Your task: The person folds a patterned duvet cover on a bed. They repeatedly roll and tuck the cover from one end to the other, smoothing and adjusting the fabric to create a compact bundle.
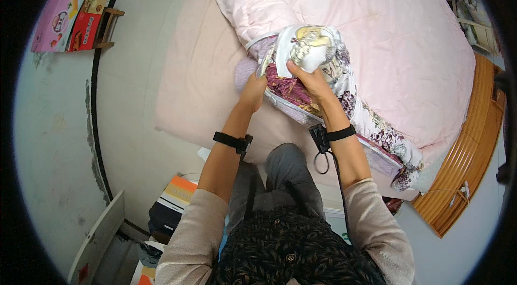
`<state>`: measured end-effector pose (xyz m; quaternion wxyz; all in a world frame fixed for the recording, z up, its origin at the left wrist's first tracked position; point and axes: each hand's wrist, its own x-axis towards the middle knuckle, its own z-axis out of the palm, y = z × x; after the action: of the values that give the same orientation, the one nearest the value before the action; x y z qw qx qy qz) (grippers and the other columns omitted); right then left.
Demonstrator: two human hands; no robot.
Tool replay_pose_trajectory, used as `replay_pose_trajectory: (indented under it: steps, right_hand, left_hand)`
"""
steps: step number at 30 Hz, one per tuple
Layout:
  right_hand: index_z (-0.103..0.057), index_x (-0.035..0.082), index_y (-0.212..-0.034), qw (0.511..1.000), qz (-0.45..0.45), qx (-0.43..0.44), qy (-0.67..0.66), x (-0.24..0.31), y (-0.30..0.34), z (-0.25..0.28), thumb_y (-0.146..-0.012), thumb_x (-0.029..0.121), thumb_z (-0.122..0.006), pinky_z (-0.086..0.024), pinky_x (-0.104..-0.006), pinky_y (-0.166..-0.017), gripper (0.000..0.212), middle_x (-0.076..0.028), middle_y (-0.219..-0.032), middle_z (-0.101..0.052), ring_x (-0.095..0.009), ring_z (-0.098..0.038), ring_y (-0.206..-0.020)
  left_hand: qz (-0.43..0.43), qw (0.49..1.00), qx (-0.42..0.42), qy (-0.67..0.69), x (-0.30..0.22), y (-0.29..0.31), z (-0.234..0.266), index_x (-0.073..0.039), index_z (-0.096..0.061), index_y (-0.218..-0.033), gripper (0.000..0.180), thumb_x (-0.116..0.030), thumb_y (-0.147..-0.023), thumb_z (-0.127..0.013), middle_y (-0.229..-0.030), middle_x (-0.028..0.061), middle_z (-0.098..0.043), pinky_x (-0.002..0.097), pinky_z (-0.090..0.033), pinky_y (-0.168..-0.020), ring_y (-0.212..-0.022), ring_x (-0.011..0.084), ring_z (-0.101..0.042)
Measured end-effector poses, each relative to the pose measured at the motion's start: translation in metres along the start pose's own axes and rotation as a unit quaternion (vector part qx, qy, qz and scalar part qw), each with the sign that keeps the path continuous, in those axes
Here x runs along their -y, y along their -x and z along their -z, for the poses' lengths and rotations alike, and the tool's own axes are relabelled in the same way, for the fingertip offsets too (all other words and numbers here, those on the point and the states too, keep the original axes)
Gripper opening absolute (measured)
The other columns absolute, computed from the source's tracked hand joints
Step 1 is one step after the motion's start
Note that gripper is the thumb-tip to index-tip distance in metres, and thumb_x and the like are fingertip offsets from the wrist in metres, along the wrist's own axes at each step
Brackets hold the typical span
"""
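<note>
Floral cloth trails toward four o'clock, nearer the right hand; that and the left hand (fingers partly hidden) pinch its folds.

Left hand and right hand on floral fabric atop pink bedding

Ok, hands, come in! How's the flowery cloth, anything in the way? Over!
Left hand gripping edge of floral cloth. Right hand on it, fingers partly hidden. Cloth rumpled, magenta part showing. Pink quilt up against it, nothing visibly blocking.
</note>
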<state>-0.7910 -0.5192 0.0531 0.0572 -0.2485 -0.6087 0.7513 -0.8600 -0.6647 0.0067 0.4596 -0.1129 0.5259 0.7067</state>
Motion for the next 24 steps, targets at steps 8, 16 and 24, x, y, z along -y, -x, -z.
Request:
replay_pose_trajectory:
  steps: [8, 16, 24]
  right_hand:
    - [-0.060, -0.008, -0.105, 0.978, 0.019, -0.168, 0.120, 0.002, -0.018, 0.012, -0.089, 0.031, -0.059, -0.047, -0.0290, -0.075, 0.043, -0.013, -0.093, -0.065, -0.018, -0.059, -0.085]
    - [-0.042, -0.003, -0.127, 0.879, -0.105, -0.236, -0.401, 0.022, -0.023, -0.012, -0.097, 0.039, -0.041, -0.045, -0.0391, -0.096, 0.052, -0.014, -0.122, -0.054, -0.026, -0.053, -0.110]
    - [-0.046, 0.002, -0.126, 0.892, -0.090, -0.206, -0.392, 0.032, -0.016, 0.035, -0.098, 0.038, -0.038, -0.040, -0.0423, -0.101, 0.047, -0.013, -0.126, -0.053, -0.026, -0.051, -0.116]
  left_hand:
    - [-0.108, 0.931, -0.193, -0.289, 0.043, -0.005, 0.036, 0.004, -0.055, -0.115, 0.038, -0.024, -0.089, -0.054, -0.113, 0.0130, -0.059, 0.0317, -0.044, -0.085, -0.100, 0.0212, -0.056]
    - [-0.116, 0.982, 0.041, 0.143, 0.040, 0.015, -0.058, -0.003, -0.036, -0.135, 0.055, -0.034, -0.093, -0.053, -0.133, 0.0081, -0.046, 0.0348, -0.032, -0.103, -0.120, 0.0198, -0.044]
    - [-0.065, 0.951, 0.020, 0.300, 0.029, 0.024, -0.047, -0.001, -0.047, -0.123, 0.036, -0.024, -0.096, -0.048, -0.119, 0.0104, -0.055, 0.0376, -0.042, -0.096, -0.109, 0.0211, -0.054]
